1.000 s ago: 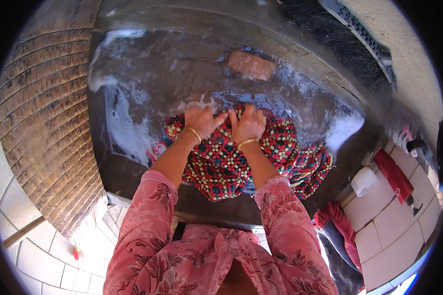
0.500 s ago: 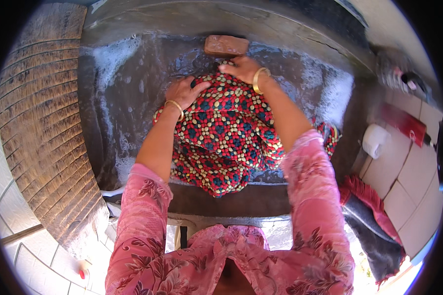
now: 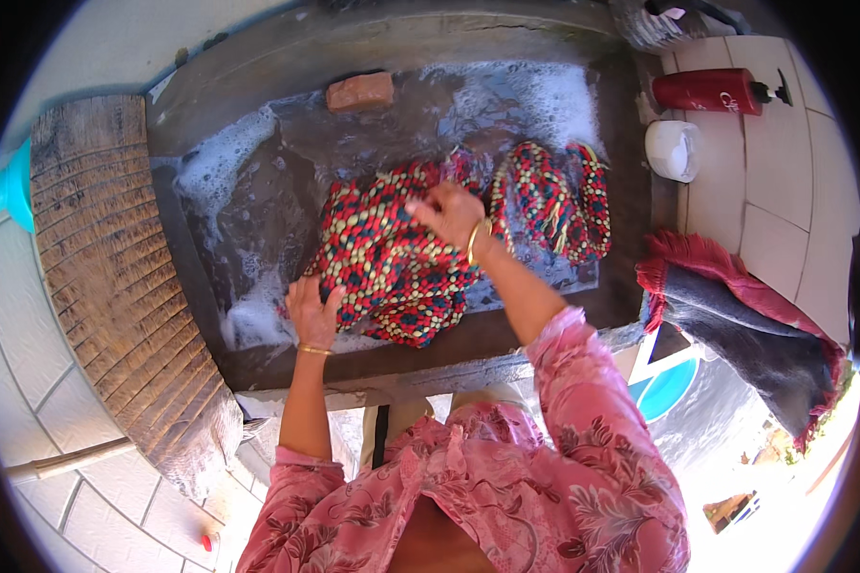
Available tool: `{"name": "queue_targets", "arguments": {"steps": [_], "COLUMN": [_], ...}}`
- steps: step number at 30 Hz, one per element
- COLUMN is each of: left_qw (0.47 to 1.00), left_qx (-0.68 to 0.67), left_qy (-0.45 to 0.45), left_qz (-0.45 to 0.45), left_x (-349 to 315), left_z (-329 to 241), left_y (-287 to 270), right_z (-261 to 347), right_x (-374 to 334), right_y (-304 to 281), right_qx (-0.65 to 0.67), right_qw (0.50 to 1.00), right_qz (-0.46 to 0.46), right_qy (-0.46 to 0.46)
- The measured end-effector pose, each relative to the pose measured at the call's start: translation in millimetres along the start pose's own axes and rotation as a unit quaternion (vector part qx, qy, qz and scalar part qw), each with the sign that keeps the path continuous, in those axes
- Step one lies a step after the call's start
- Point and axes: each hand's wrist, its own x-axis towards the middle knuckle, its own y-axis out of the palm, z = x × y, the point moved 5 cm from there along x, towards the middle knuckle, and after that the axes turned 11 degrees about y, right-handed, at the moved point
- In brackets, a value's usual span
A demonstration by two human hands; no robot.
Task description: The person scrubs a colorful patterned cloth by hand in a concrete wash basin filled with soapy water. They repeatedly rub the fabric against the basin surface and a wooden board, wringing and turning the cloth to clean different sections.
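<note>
A wet crocheted cloth (image 3: 382,239) in red, pale yellow and dark green lies bunched in a shallow soapy basin (image 3: 483,368). Another part of it, or a second matching piece (image 3: 554,196), sits folded to the right; my right hand hides where they might join. My left hand (image 3: 313,307) rests at the cloth's near left edge, fingers stretched and thumb apart. Over the middle of the cloth is my right hand (image 3: 452,212), its fingers loosely bent and the thumb held away from them. Both wrists carry gold-coloured bangles.
A reddish brick (image 3: 360,92) lies at the basin's far side. Along the left leans a ridged wooden washboard (image 3: 124,277). On the right tiled ledge are a red pump bottle (image 3: 707,92), a white tub (image 3: 672,151) and a dark fringed cloth with red edging (image 3: 736,315).
Both hands have drawn back toward me from the far side, the left ending lower at the cloth's near left edge. The matching cloth on the right is now more exposed. My view has shifted.
</note>
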Motion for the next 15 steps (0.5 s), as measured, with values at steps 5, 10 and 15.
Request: {"name": "queue_targets", "arguments": {"steps": [5, 10, 15], "left_qw": [0.997, 0.961, 0.973], "left_qx": [-0.053, 0.066, 0.032], "left_qy": [-0.029, 0.226, 0.144], "left_qz": [0.041, 0.144, 0.177], "left_x": [79, 130, 177], "left_z": [-26, -86, -55], "left_y": [-22, 81, 142], "right_z": [2, -7, -39], "right_x": [-69, -43, 42], "right_y": [11, 26, 34], "right_qx": [-0.004, -0.062, -0.062], "right_qw": [0.98, 0.973, 0.984], "right_qz": [-0.158, -0.196, -0.157], "right_qy": [-0.124, -0.106, -0.051]}}
